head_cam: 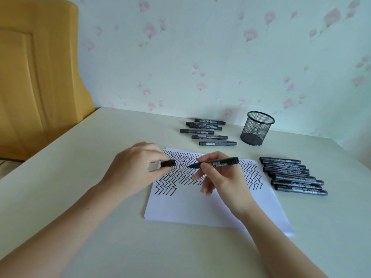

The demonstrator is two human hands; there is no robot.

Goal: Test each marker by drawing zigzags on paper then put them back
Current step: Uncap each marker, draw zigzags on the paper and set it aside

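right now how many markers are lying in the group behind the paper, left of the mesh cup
6 markers lie in a loose row behind the paper, left of the mesh cup. Two near the back overlap, so another could be hidden.

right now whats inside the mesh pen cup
Through the mesh pen cup no markers show; it looks empty, though its floor is hard to make out. The markers lie on the table.

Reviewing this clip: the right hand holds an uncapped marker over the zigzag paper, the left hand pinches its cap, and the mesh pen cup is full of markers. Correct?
Not quite. The head view shows the mesh pen cup holding no markers; they lie in two groups on the table. The rest stands: the right hand holds the uncapped marker over the zigzag paper, and the left hand pinches the cap.
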